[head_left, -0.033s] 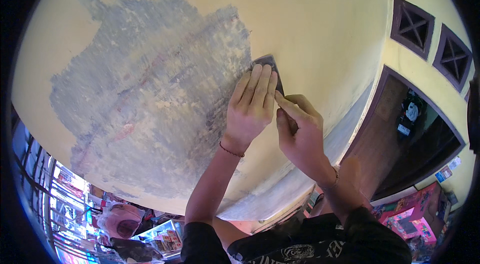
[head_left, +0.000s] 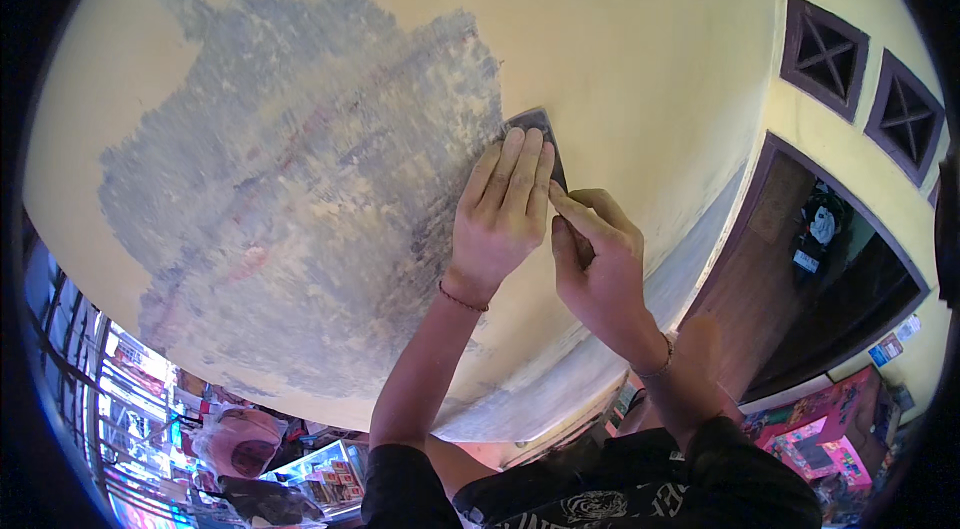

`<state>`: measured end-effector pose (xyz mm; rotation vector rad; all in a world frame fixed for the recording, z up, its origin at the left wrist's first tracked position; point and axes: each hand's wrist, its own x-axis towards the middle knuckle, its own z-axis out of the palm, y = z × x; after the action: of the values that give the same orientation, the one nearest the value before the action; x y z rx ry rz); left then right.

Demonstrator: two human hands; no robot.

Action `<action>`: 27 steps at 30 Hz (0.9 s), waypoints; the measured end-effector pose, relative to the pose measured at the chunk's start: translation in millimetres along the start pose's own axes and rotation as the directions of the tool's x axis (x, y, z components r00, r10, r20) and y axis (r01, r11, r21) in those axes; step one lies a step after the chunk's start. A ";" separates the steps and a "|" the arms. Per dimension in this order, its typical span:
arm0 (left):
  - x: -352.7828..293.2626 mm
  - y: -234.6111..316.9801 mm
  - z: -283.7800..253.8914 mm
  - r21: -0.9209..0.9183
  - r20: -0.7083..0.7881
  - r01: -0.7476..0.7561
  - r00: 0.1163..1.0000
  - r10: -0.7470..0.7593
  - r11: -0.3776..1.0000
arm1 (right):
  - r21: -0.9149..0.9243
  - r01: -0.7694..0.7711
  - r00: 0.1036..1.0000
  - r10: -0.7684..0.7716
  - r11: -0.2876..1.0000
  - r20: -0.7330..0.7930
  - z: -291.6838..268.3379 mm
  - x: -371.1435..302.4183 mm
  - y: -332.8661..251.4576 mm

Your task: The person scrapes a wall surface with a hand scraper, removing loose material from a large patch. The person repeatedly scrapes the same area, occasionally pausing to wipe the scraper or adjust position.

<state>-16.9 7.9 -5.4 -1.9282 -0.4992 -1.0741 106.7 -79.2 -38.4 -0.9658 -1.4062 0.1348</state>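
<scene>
A thin dark sheet (head_left: 533,119), probably sandpaper, lies against a cream wall (head_left: 640,49). My left hand (head_left: 505,214) presses it there, its long fingers stretched flat over the sheet and covering most of it. My right hand (head_left: 605,264) is closed, with curled fingers, at the sheet's lower right corner. Its index fingertip touches that corner; the exact grip there is partly hidden. To the left of both hands spreads a large rough grey patch (head_left: 310,159) with worn pale areas and a few reddish streaks.
On the right are a dark-framed doorway (head_left: 740,259) and two brown vents (head_left: 825,57) with crossed bars. A pink patterned box (head_left: 820,429) stands at the lower right. Metal bars (head_left: 90,399), a plastic-wrapped pink item (head_left: 240,439) and a small display case (head_left: 330,479) are at the lower left.
</scene>
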 end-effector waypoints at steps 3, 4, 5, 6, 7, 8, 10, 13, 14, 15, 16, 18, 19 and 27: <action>-8.0 -0.3 1.3 -0.031 0.018 0.041 0.999 -0.041 0.999 | -0.057 0.056 0.997 -0.059 0.997 -0.050 1.2 -5.3 -3.3; -7.7 0.2 0.7 0.001 0.001 -0.003 1.000 0.003 1.000 | -0.063 0.053 0.998 -0.055 0.997 -0.031 0.3 -4.2 -4.9; -5.6 -2.0 0.9 0.035 -0.016 -0.046 0.999 0.047 0.998 | -0.067 0.051 0.999 -0.052 0.996 -0.016 -0.7 -1.3 -5.5; -2.6 -4.6 0.8 0.028 -0.033 -0.047 0.998 0.048 0.998 | -0.043 0.121 0.992 -0.122 0.992 -0.025 -2.5 -0.6 -7.5; 1.3 -3.9 1.4 0.035 -0.028 -0.047 0.998 0.048 0.998 | -0.053 0.091 0.995 -0.094 0.994 -0.046 -2.4 7.0 -4.9; 5.3 -4.8 2.8 0.042 -0.023 -0.046 0.999 0.047 0.998 | -0.033 0.115 0.990 -0.117 0.993 -0.073 -2.5 10.9 -3.5; 7.9 -2.7 0.1 0.062 0.047 -0.032 0.998 0.029 0.998 | -0.035 0.113 0.990 -0.116 0.993 -0.078 -3.3 11.4 -2.0; 7.5 -1.7 0.3 0.036 0.059 -0.039 0.998 0.037 0.999 | -0.062 0.085 0.995 -0.088 0.994 -0.049 -4.2 5.3 -0.5; 5.2 -1.1 0.0 0.024 0.038 -0.050 0.998 0.049 0.998 | -0.046 0.086 0.995 -0.088 0.995 -0.051 -4.3 3.0 -0.5; 4.9 -2.8 4.3 0.016 -0.013 -0.054 0.998 0.055 0.998 | -0.023 0.087 0.995 -0.089 0.996 -0.056 -4.1 1.5 -0.3; 2.2 -2.1 6.3 0.009 -0.030 -0.048 0.998 0.049 0.999 | -0.026 0.089 0.994 -0.090 0.996 -0.064 -3.9 0.3 -0.7; -1.7 -2.3 12.0 0.005 -0.039 -0.033 0.999 0.033 0.999 | -0.018 0.031 0.997 -0.032 0.999 -0.064 -3.1 0.4 -1.4; -3.0 -2.7 13.8 0.011 -0.037 -0.032 0.999 0.032 0.999 | -0.042 0.075 0.995 -0.077 0.996 -0.065 -3.5 1.1 -2.2; 3.7 -5.2 12.1 0.037 -0.035 -0.034 0.999 0.035 0.999 | -0.067 0.132 0.988 -0.137 0.989 -0.076 -1.3 6.8 2.6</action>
<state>-12.4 20.6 -3.0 -1.8762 -0.4605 -1.0684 110.5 -74.1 -34.6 -0.9140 -1.4037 -0.0481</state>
